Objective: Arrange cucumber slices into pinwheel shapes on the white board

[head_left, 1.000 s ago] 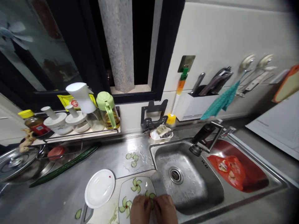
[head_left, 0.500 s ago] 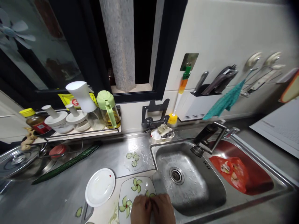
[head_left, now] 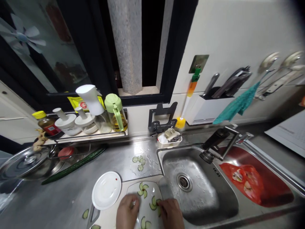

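A square white plate (head_left: 149,190) carries thin cucumber slices (head_left: 143,190) laid in pinwheel shapes, the far one with a small red centre. My right hand (head_left: 171,213) is at the plate's right side. Its fingertips are pinched on the edge of a cucumber slice (head_left: 159,203) in the right-hand pinwheel. Over the plate's left side is my left hand (head_left: 128,211), thumb and fingers curled together; whatever is between them is too small to make out. It hides the slices beneath it. Another pinwheel (head_left: 145,223) shows near the bottom edge.
Left of the plate is a round white dish (head_left: 106,190) with a red speck. Loose cucumber slices (head_left: 139,161) lie on the wet steel counter, and a long whole cucumber (head_left: 73,165) lies farther left. A steel sink (head_left: 197,187) with a faucet (head_left: 214,144) adjoins on the right.
My hands were together over the right-hand pinwheel; now they are apart. My left hand has moved left, uncovering that pinwheel's slices. The view has shifted slightly left.
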The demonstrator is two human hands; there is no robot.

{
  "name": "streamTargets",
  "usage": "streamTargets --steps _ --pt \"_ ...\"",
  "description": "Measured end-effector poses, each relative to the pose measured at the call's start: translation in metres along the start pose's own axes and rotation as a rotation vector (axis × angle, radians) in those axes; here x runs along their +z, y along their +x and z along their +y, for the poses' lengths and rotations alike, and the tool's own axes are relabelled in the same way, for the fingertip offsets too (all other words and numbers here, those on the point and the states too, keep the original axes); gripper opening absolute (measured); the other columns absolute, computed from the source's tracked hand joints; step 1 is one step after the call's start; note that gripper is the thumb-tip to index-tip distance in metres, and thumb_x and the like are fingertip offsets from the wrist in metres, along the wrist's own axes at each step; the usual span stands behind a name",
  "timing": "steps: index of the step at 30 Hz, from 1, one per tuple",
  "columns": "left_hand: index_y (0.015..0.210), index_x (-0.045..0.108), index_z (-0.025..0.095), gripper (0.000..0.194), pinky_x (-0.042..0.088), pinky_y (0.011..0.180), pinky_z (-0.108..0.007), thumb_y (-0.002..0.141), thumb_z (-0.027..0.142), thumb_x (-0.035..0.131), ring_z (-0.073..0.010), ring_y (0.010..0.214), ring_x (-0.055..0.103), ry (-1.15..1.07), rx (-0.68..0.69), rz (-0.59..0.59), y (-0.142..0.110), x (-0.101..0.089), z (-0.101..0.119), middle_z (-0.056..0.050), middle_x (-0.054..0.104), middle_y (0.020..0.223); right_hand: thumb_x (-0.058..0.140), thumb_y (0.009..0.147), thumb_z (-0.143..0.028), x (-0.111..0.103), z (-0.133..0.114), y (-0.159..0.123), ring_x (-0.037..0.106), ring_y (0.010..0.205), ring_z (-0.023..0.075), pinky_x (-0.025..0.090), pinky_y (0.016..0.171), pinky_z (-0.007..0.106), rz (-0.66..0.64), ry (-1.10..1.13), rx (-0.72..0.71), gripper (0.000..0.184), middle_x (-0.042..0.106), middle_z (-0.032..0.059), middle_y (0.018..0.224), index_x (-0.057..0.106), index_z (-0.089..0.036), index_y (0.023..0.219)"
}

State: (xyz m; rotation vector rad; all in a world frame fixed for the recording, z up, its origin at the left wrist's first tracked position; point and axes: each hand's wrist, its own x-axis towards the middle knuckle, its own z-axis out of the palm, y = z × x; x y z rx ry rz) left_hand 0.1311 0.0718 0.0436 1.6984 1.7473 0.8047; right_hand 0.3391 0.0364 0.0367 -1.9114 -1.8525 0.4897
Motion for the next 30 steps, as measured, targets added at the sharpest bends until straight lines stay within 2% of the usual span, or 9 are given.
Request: streamTargets --steps 3,7,11,19,25,28,30 --pt "0.086 0.070 0.023 0.030 0.051 0.077 -0.029 0.083 0.044 0.048 -0.0197 0.083 0.067 0.006 -0.196 0.034 0.018 -0.031 -0.014 -0.004 0.073 0.090 0.049 0.086 -0.018 0.001 0.002 0.000 0.055 0.084 0.0231 0.042 0.075 0.034 0.027 0.007 -0.020 0.021 0.067 0.0042 0.078 0.069 -0.025 0.086" --pt "0.096 0.069 0.022 0.034 0.047 0.088 -0.034 0.083 0.042 0.044 -0.0240 0.097 0.066 0.114 -0.320 0.067 0.041 -0.055 -0.034 -0.007 0.072 0.104 0.048 0.086 -0.020 0.006 0.003 -0.002 0.055 0.083 0.0234 0.043 0.075 0.035 0.041 -0.006 -0.062 0.020 0.067 0.0042 0.078 0.067 -0.024 0.082" --pt "0.102 0.069 0.019 0.037 0.044 0.091 -0.032 0.082 0.037 0.042 -0.0242 0.104 0.064 0.214 -0.321 0.044 0.059 -0.061 -0.044 -0.010 0.071 0.110 0.048 0.084 -0.016 0.010 0.001 -0.003 0.056 0.083 0.0224 0.043 0.077 0.034 0.043 -0.016 -0.065 0.020 0.067 0.0030 0.078 0.066 -0.025 0.080" --pt "0.086 0.073 0.022 0.037 0.045 0.073 -0.032 0.083 0.039 0.040 -0.0261 0.085 0.067 0.313 -0.405 0.030 0.075 -0.062 -0.036 -0.011 0.074 0.092 0.050 0.083 -0.015 0.011 0.001 -0.007 0.057 0.084 0.0229 0.043 0.077 0.033 0.030 -0.045 -0.075 0.019 0.067 0.0036 0.078 0.067 -0.024 0.083" --pt "0.083 0.074 0.023 0.036 0.046 0.074 -0.029 0.084 0.040 0.042 -0.0231 0.084 0.068 0.267 -0.392 0.038 0.067 -0.070 -0.032 -0.008 0.076 0.090 0.052 0.081 -0.015 0.013 -0.006 -0.013 0.058 0.081 0.0214 0.044 0.072 0.030 0.041 -0.066 -0.147 0.017 0.066 0.0029 0.076 0.064 -0.025 0.080" --pt "0.086 0.075 0.022 0.036 0.049 0.083 -0.028 0.083 0.044 0.047 -0.0222 0.091 0.068 0.118 -0.291 0.036 0.046 -0.067 -0.027 -0.006 0.076 0.097 0.052 0.079 -0.013 0.019 -0.008 -0.018 0.057 0.079 0.0202 0.043 0.072 0.029 0.044 -0.073 -0.214 0.016 0.065 0.0018 0.074 0.062 -0.025 0.077" --pt "0.088 0.075 0.023 0.036 0.051 0.083 -0.028 0.084 0.046 0.048 -0.0215 0.090 0.069 0.016 -0.179 -0.030 0.025 -0.056 -0.025 -0.006 0.076 0.096 0.053 0.078 -0.012 0.024 -0.007 -0.021 0.056 0.077 0.0197 0.043 0.072 0.029 0.054 -0.092 -0.267 0.016 0.064 0.0015 0.073 0.062 -0.025 0.076"
